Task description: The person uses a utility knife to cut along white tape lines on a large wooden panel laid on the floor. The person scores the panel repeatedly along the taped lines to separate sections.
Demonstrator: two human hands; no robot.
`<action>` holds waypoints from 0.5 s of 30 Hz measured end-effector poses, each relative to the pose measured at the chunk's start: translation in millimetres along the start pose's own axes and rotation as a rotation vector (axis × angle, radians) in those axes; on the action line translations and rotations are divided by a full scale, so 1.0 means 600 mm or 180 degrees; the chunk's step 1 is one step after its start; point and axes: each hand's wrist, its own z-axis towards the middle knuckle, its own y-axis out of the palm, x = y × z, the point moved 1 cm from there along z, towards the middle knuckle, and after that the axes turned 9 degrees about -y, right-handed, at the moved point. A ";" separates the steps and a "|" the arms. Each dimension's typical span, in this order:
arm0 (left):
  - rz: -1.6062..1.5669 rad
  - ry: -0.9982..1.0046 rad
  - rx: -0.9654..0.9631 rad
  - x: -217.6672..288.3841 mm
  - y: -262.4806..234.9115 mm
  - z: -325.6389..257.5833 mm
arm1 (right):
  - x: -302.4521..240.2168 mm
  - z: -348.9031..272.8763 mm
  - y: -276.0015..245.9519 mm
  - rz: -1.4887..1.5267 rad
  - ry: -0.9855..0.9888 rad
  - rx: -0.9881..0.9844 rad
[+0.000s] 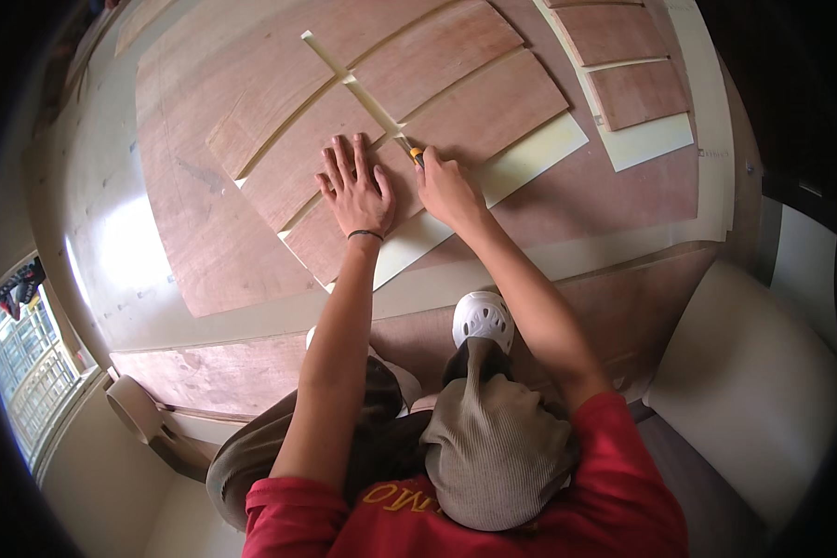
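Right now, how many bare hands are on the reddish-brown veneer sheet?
2. The left hand lies flat, fingers spread, on the reddish-brown veneer sheet; the right hand, beside it, grips a yellow-handled utility knife.

Matt reddish-brown wood veneer strips [456,112] on glossy cream laminate sheet [158,270]; plastic-handled yellow knife [415,154].

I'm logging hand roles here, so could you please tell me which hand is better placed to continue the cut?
Right hand: it grips the knife. Left hand lies flat on the veneer sheet.
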 end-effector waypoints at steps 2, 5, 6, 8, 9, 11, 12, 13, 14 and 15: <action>-0.0019 0.0007 0.0006 -0.002 -0.002 0.000 | -0.001 0.008 0.009 -0.0126 -0.0037 -0.0064; -0.0043 0.0002 -0.0002 -0.005 -0.002 -0.001 | -0.007 0.012 0.011 -0.0189 -0.0053 -0.0139; -0.0049 -0.0001 -0.0007 -0.007 -0.001 0.000 | -0.010 0.012 0.010 -0.0187 -0.0050 -0.0159; -0.0073 -0.0018 -0.0026 -0.006 -0.003 0.001 | -0.012 0.014 0.009 -0.0264 -0.0048 -0.0191; -0.0080 -0.0022 -0.0025 -0.005 -0.004 0.001 | -0.013 0.014 0.009 -0.0302 -0.0046 -0.0204; -0.0085 -0.0028 -0.0021 -0.001 -0.004 0.002 | -0.015 0.015 0.010 -0.0339 0.0013 -0.0199; -0.0082 -0.0033 -0.0026 0.001 -0.005 0.003 | -0.016 0.015 0.010 -0.0359 0.0043 -0.0194; -0.0052 -0.0046 -0.0051 -0.001 -0.004 0.001 | -0.018 0.015 0.015 -0.0336 0.0100 -0.0206; -0.0055 -0.0041 -0.0062 -0.002 -0.003 0.000 | -0.019 0.013 0.020 -0.0316 0.0158 -0.0217; -0.0058 -0.0036 -0.0075 -0.003 0.000 -0.001 | -0.020 0.011 0.024 -0.0296 0.0218 -0.0229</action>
